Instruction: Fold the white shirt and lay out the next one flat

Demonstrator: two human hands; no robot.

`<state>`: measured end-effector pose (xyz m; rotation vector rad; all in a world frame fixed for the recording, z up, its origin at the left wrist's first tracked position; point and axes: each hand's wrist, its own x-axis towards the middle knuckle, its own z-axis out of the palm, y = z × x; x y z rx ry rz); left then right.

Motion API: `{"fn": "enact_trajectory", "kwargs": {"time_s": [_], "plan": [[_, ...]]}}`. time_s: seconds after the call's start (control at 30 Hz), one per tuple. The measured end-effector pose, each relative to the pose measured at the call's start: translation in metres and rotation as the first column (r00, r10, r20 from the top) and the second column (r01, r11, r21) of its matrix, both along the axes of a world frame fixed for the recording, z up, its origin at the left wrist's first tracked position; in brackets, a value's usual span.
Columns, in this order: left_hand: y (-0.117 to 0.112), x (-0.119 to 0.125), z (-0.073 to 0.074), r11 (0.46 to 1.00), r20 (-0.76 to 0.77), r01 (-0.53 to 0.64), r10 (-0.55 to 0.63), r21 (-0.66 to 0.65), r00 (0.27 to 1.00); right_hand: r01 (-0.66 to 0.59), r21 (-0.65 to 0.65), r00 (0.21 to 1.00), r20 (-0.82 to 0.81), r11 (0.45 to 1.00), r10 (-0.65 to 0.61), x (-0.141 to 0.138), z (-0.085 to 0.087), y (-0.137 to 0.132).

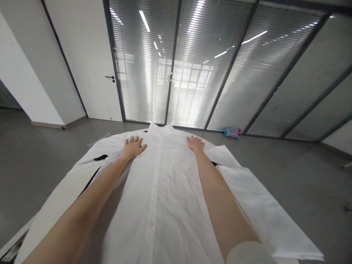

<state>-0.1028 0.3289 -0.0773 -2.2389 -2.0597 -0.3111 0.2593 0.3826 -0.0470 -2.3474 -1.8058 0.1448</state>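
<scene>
A white button-up shirt (170, 190) lies front side up over a pale table (62, 196), its collar at the far end and its button strip running toward me. My left hand (134, 147) rests flat on the left chest of the shirt, fingers spread. On the opposite side, my right hand (195, 143) lies flat near the right shoulder with its fingers stretched out. Neither hand grips the cloth. The right sleeve (264, 209) reaches out along the table's right side, while the left sleeve (96, 150) lies toward the left edge.
Something dark (101, 157) shows beside the left sleeve. On the floor beyond the table, a blue and pink packet-like object (232, 132) lies by the glass partition (189, 73). A white door (88, 66) and a pillar (41, 69) stand at the left.
</scene>
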Motion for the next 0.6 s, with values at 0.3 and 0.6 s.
{"fn": "enact_trajectory", "kwargs": {"time_s": [0.3,0.6], "plan": [[0.0,0.001,0.003,1.0,0.018,-0.002,0.002,-0.022,1.0,-0.134,0.147,0.99,0.067,0.98,0.125,-0.037,-0.012,-0.019],[0.0,-0.03,0.013,0.969,0.09,-0.246,0.245,0.0,0.965,-0.171,0.029,0.983,0.081,0.985,0.168,-0.038,-0.016,-0.028]]}}
